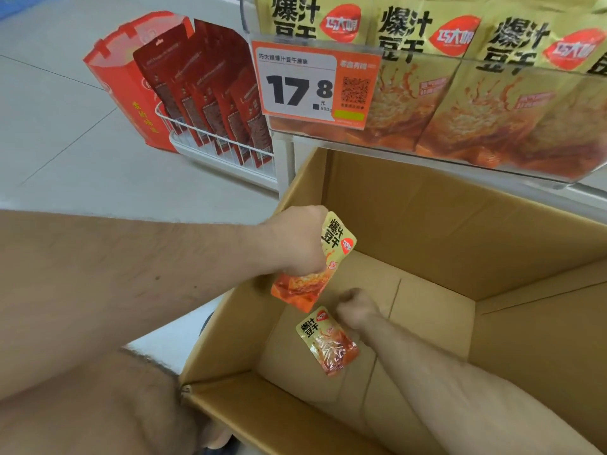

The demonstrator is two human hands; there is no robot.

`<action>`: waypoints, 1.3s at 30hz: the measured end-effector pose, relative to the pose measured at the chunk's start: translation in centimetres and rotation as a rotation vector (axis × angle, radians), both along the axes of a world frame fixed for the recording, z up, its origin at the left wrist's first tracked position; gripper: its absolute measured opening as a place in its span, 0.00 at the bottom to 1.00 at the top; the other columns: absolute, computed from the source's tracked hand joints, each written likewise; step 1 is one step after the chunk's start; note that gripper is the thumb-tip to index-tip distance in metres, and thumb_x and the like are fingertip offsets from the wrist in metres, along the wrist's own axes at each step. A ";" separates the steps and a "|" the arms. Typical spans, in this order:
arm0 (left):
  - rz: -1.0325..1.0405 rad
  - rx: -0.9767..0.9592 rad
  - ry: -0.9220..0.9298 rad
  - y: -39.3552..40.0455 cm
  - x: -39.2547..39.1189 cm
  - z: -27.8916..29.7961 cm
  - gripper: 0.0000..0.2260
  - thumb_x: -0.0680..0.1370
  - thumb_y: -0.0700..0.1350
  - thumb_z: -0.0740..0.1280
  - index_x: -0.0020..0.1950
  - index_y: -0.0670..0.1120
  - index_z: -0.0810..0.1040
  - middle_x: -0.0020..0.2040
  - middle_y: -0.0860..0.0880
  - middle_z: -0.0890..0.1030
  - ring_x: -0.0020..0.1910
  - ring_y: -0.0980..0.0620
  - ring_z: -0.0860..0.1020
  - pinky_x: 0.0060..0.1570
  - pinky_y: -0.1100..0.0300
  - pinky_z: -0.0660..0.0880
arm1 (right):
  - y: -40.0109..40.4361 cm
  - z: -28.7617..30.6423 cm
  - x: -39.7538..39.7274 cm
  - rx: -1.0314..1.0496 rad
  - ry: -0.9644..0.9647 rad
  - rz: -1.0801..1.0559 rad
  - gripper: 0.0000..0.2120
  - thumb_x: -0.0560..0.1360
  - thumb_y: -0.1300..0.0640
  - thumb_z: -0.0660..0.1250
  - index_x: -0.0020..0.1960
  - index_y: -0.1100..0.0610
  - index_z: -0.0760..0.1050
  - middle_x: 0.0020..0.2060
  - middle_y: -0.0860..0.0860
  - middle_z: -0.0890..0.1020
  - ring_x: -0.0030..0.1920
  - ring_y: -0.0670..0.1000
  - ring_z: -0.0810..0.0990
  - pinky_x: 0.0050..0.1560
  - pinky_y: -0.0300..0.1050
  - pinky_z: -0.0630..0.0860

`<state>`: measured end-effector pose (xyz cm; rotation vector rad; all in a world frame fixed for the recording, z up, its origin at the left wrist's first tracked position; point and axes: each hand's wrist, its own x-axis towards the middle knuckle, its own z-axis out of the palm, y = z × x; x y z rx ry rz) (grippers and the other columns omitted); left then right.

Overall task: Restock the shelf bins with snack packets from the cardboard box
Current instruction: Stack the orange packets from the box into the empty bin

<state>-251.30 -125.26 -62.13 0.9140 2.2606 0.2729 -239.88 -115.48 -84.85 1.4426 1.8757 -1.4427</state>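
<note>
An open cardboard box (443, 224) stands on the floor below the shelf. Above its left side my left hand (297, 239) grips a yellow and orange snack packet (315, 267) that hangs down from the fist. Deep in the box my right hand (356, 308) is closed as a fist at the bottom, touching the top edge of a second yellow snack packet (328, 341) that lies flat on the box floor. Whether the fingers grip that packet I cannot tell. A clear shelf bin (476, 103) above the box holds large yellow packets of the same brand.
An orange price tag (315, 85) reading 17.8 hangs on the bin's front. To the left, a white wire rack (210, 139) holds dark red packets beside a red carton (131, 90). Grey floor tiles (65, 142) lie to the left of the box.
</note>
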 end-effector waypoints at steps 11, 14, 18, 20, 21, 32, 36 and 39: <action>0.044 0.064 -0.100 -0.2 -0.7 -0.1 0.15 0.79 0.36 0.63 0.64 0.48 0.69 0.54 0.47 0.78 0.52 0.47 0.78 0.42 0.57 0.78 | -2.7 -2.7 2.0 0.380 -0.295 0.570 0.21 0.72 0.52 0.73 0.61 0.59 0.74 0.57 0.54 0.81 0.57 0.52 0.82 0.51 0.42 0.78; 0.121 0.112 -0.197 -0.6 -0.8 0.3 0.16 0.79 0.35 0.63 0.64 0.49 0.70 0.53 0.47 0.79 0.53 0.47 0.78 0.46 0.55 0.78 | 0.6 1.8 3.3 0.298 -0.112 0.546 0.05 0.73 0.54 0.71 0.45 0.51 0.75 0.44 0.51 0.82 0.49 0.53 0.80 0.40 0.38 0.72; 0.240 0.204 -0.313 -0.9 -0.8 1.6 0.16 0.77 0.32 0.66 0.62 0.46 0.73 0.55 0.45 0.82 0.55 0.46 0.80 0.55 0.49 0.79 | 4.1 11.6 6.4 0.085 0.172 0.171 0.11 0.73 0.64 0.73 0.38 0.56 0.72 0.35 0.53 0.81 0.34 0.50 0.80 0.37 0.46 0.77; 0.292 0.254 -0.356 -0.6 -0.5 2.5 0.13 0.77 0.31 0.65 0.59 0.44 0.75 0.54 0.44 0.82 0.54 0.44 0.80 0.56 0.46 0.79 | 4.6 17.6 8.2 0.007 0.273 0.014 0.08 0.75 0.64 0.72 0.42 0.59 0.73 0.37 0.56 0.84 0.31 0.48 0.80 0.33 0.44 0.75; 0.309 0.275 -0.372 -0.4 -0.2 3.1 0.12 0.78 0.31 0.65 0.58 0.44 0.75 0.54 0.42 0.82 0.55 0.43 0.80 0.56 0.46 0.78 | 4.5 20.1 9.0 -0.032 0.305 -0.042 0.06 0.76 0.63 0.71 0.42 0.59 0.74 0.38 0.56 0.84 0.30 0.47 0.79 0.31 0.41 0.71; 0.062 0.416 -0.676 2.4 6.1 10.3 0.25 0.73 0.23 0.55 0.61 0.45 0.78 0.56 0.47 0.84 0.59 0.45 0.80 0.56 0.50 0.75 | 2.6 31.4 10.7 0.074 0.597 -0.230 0.08 0.77 0.58 0.71 0.40 0.55 0.75 0.34 0.50 0.84 0.27 0.44 0.73 0.33 0.39 0.67; 0.089 0.521 -0.704 2.8 6.6 11.0 0.18 0.77 0.28 0.66 0.60 0.47 0.79 0.54 0.47 0.85 0.57 0.46 0.82 0.62 0.42 0.75 | 2.9 32.3 10.2 0.157 0.676 -0.303 0.09 0.75 0.61 0.73 0.40 0.59 0.74 0.32 0.53 0.82 0.24 0.44 0.70 0.27 0.36 0.67; 0.120 0.583 -0.666 3.2 6.6 11.1 0.18 0.77 0.30 0.68 0.61 0.50 0.77 0.53 0.49 0.86 0.57 0.46 0.82 0.61 0.40 0.75 | 3.1 33.1 9.8 0.205 0.706 -0.273 0.10 0.73 0.62 0.74 0.42 0.60 0.72 0.31 0.54 0.80 0.22 0.45 0.69 0.25 0.35 0.67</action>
